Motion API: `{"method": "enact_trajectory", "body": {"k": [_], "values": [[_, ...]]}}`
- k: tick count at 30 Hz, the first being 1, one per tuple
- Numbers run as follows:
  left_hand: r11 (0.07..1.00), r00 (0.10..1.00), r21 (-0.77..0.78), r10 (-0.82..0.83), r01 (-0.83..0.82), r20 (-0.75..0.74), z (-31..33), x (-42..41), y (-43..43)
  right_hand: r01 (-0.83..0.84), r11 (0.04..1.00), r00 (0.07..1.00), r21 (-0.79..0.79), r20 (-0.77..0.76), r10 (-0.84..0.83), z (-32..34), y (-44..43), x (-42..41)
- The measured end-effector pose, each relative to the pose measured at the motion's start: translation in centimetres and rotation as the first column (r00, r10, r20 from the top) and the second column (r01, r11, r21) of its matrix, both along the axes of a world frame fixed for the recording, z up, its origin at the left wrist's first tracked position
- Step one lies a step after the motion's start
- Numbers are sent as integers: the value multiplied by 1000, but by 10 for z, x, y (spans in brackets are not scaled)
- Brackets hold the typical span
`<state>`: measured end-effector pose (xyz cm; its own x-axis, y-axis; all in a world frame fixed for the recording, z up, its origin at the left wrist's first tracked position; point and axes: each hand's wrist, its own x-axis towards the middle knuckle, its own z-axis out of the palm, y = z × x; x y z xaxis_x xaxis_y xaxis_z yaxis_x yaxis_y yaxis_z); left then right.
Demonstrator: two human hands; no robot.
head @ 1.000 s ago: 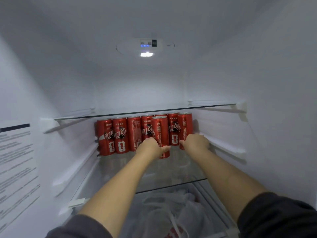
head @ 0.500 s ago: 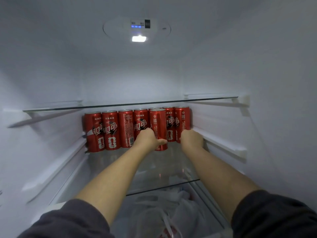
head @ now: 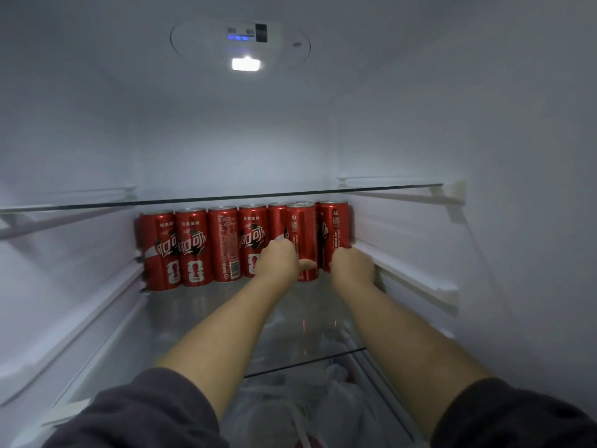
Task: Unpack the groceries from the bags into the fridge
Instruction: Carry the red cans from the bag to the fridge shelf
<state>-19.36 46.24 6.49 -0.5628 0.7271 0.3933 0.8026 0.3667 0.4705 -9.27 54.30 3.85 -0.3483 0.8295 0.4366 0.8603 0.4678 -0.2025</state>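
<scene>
Several tall red soda cans (head: 193, 247) stand in a row at the back of a glass fridge shelf (head: 206, 315). One red can (head: 303, 234) stands slightly in front of the row; my left hand (head: 279, 261) grips its lower part, thumb wrapped across the front. My right hand (head: 353, 265) grips the rightmost red can (head: 336, 231) near its base, close to the right wall. Both forearms reach deep into the fridge.
An upper glass shelf (head: 226, 199) sits just above the can tops. White rails (head: 416, 274) run along both side walls. A white plastic bag (head: 290, 405) lies below the glass shelf. The ceiling light (head: 246, 64) is lit.
The view has tilted up and both hands have pushed slightly further back toward the row. Each hand keeps its hold on its can.
</scene>
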Motion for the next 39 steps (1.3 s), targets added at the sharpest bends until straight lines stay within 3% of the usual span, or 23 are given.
{"method": "enact_trajectory", "body": {"k": [4, 7, 12, 16, 18, 21, 26, 32, 39], "values": [[999, 999, 35, 21, -23, 41, -6, -1, 0, -1, 998, 999, -69, -46, -3, 2, -7, -1], [995, 993, -19, 98, -100, -65, -8, -1, -2, -22, 995, 996, -99, -85, 14, 6, -12, 3], [960, 925, -152, 170, -233, -340, 1, 6, -20, -112, 992, 992, -66, 48, 115, 10, -30, 30], [908, 933, -338, 128, -247, -337, 11, 16, -40, -152, 986, 974, 64, 178, 138, 11, -64, 58], [905, 943, -347, 140, -245, -302, 13, 26, -55, -187, 974, 959, 129, 238, 152, 13, -84, 72], [935, 938, -245, 179, -256, -298, 5, 49, -85, -201, 963, 929, 180, 346, 129, 24, -120, 92], [986, 929, 93, 161, -137, -335, -22, 100, -140, -221, 922, 852, 318, 523, 23, 31, -169, 137], [977, 984, 208, 2, 36, -180, -59, 186, -190, -200, 879, 803, 433, 586, -106, 14, -216, 218], [918, 983, 353, -152, 179, -102, -77, 307, -242, -162, 853, 774, 496, 600, -203, 9, -295, 345]]}}
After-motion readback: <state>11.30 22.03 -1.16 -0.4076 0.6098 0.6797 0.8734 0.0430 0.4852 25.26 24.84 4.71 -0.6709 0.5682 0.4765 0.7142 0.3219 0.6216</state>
